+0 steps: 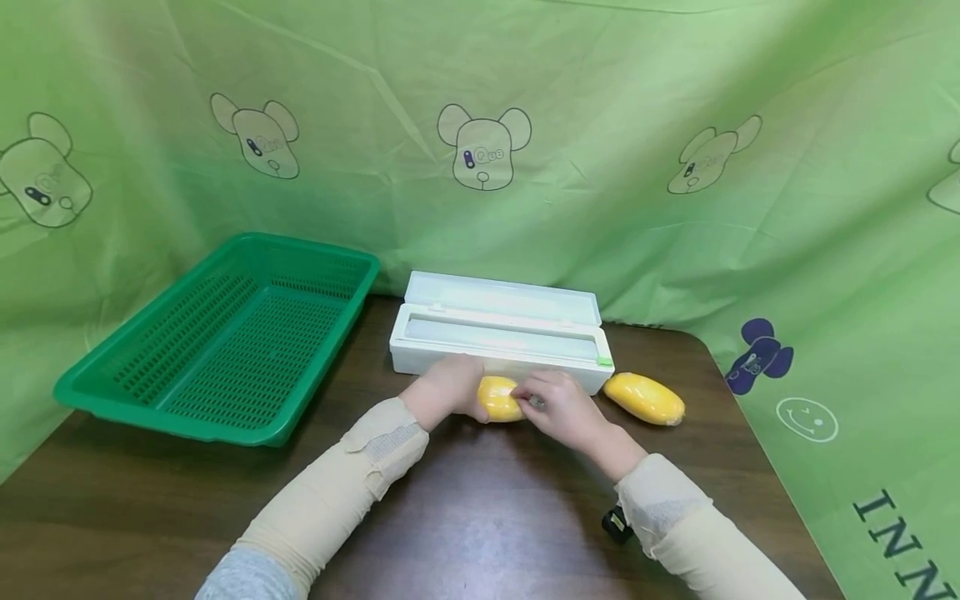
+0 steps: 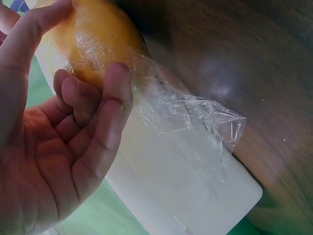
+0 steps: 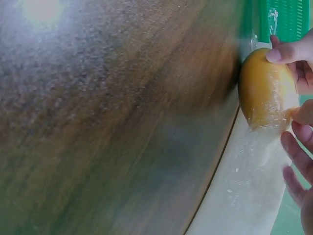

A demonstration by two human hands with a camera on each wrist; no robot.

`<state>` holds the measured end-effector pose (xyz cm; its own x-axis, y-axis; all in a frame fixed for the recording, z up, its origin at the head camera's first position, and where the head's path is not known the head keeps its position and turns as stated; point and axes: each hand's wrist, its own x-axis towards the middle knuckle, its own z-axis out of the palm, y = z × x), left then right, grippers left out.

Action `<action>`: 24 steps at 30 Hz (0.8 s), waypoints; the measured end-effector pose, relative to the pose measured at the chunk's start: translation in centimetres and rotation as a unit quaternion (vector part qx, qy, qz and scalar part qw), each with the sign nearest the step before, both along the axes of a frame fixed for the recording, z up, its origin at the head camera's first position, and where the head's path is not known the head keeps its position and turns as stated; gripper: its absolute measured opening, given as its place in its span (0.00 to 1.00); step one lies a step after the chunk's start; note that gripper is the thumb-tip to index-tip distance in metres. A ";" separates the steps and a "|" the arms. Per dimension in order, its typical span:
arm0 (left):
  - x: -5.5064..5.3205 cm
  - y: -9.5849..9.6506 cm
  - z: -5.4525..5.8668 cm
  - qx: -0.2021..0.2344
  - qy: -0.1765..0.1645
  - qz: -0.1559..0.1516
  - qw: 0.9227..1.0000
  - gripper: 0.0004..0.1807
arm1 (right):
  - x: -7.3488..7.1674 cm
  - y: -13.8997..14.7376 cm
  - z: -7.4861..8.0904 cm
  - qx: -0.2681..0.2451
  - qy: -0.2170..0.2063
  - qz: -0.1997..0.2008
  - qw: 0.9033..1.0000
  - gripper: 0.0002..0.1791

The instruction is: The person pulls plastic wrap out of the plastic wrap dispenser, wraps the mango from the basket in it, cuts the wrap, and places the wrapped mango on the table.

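A yellow oblong fruit (image 1: 495,400) in clear plastic wrap lies in front of the white box. My left hand (image 1: 454,385) holds its left end, the thumb on the near side and the fingers behind, as the right wrist view shows. From that end a loose, crumpled tail of plastic wrap (image 2: 205,115) sticks out over the box. My right hand (image 1: 561,407) is at the fruit's right end, thumb and finger pinching the wrap against its surface. To the right, a second wrapped yellow fruit (image 1: 643,398) rests beside the box's corner.
The long white wrap dispenser box (image 1: 427,360) stands behind my hands, its lid (image 1: 502,297) raised and a roll inside. A green slotted basket (image 1: 288,417) sits on the left of the brown table (image 1: 450,533). Green printed cloth (image 1: 480,233) hangs behind and at the sides.
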<state>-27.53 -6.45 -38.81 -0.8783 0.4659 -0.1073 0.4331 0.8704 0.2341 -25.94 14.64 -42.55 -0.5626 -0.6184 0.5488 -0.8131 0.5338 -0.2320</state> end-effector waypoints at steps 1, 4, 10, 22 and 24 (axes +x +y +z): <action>0.0 0.0 0.0 0.003 -0.002 0.000 1.000 0.22 | 0.1 0.0 0.0 -0.009 -0.018 -0.003 1.000 0.08; 0.0 -0.2 0.0 0.011 -0.012 0.000 1.000 0.22 | 0.5 0.0 -0.1 -0.038 -0.094 -0.029 0.994 0.06; -0.2 -0.7 -0.2 0.030 -0.032 -0.008 0.999 0.22 | 0.8 -0.8 -0.2 -0.064 -0.222 -0.133 0.964 0.10; -0.6 -2.1 -0.7 0.113 -0.066 -0.044 0.990 0.26 | 0.2 -2.2 -0.9 -0.129 -0.406 -0.208 0.880 0.18; -0.5 -2.3 -0.8 0.118 -0.071 -0.043 0.990 0.27 | 0.1 -2.3 -1.0 -0.134 -0.424 -0.206 0.872 0.19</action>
<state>-28.07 -8.76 -39.59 -0.8184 0.5649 -0.1054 0.4514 0.7454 0.4905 -25.80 12.36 -43.52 -0.9803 -0.1815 -0.0781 -0.0413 0.5748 -0.8173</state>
